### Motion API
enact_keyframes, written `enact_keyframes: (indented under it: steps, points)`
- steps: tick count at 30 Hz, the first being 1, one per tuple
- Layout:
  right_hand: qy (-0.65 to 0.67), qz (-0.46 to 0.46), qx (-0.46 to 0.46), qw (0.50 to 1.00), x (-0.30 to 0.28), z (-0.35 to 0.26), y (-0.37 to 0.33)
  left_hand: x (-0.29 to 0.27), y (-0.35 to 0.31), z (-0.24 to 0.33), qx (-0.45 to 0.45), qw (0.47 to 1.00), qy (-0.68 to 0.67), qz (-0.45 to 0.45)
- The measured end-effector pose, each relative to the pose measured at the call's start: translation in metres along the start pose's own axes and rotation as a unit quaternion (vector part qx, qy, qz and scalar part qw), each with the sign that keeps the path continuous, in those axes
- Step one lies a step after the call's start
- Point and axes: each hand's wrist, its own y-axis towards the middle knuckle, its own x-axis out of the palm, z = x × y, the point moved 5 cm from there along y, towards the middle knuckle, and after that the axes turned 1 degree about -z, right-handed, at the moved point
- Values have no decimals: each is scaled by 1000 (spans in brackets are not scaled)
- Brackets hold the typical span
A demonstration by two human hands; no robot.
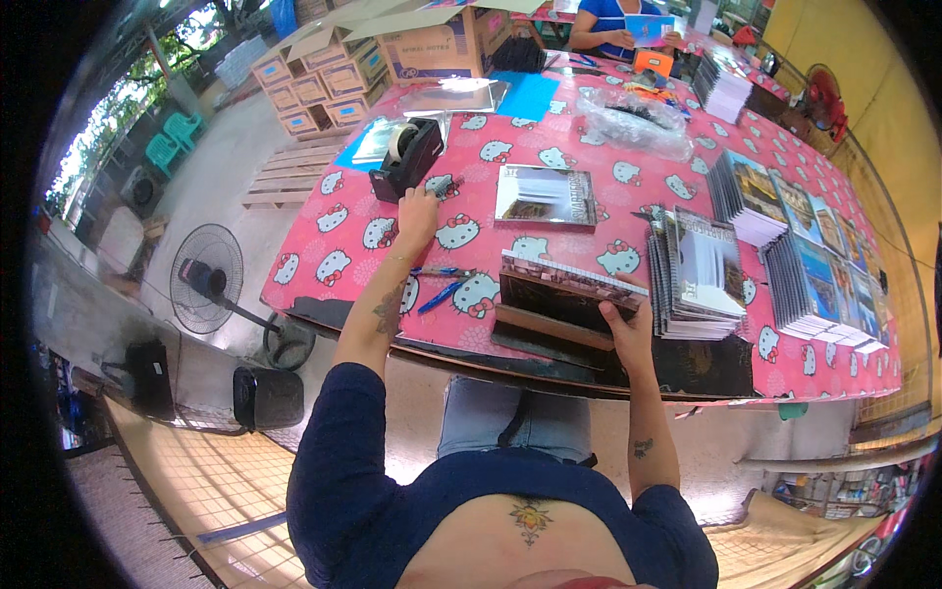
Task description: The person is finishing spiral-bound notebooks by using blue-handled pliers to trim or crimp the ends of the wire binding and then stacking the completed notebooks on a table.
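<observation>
My left hand (418,212) is at the front of a black tape dispenser (408,162), its fingers drawn together by the cutting end. What they pinch, if anything, is too small to make out. A small dark object (446,187) lies just right of those fingers. Near the table's front edge, my right hand (629,324) grips a notebook (559,293) by its right end, thumb on the dark cover. The notebook stands on its long edge, tilted, behind a brown board piece (549,334). Beyond it, another notebook (546,195) lies flat. Pens (444,294) lie between my arms.
Spiral notebooks (695,275) are stacked right of my right hand, with more stacks (819,280) farther right. Clear plastic wrap (633,123) and blue sheets (527,95) lie toward the back. Cardboard boxes (422,49) stand behind; a co-worker (608,25) holds a blue item. A fan (206,280) stands left.
</observation>
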Motion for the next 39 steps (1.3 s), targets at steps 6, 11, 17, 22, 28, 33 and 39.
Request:
enact_keyframes:
  steps: [6, 11, 17, 22, 28, 33, 39]
  points:
    - [-72, 130, -142, 979, -28, -48, -2, -43, 2, 25, -27, 972, -184, 145]
    - [-386, -63, -307, 868, 101, -138, 14, -146, -31, 94, -4, 925, -376, 51]
    - [-427, -111, -198, 875, 122, -86, 47, -181, -85, 126, -24, 856, -515, 37]
    - [-416, -87, -214, 880, 120, -87, 49, -186, -91, 135, -29, 893, -448, 45]
    - [-424, -92, -222, 873, 123, -89, 49, -180, -94, 136, -2, 906, -412, 100]
    - [-423, -96, -217, 875, 123, -92, 48, -179, -92, 138, 5, 896, -433, 97]
    - [-427, -92, -226, 871, 123, -92, 48, -171, -87, 135, -29, 876, -481, 37]
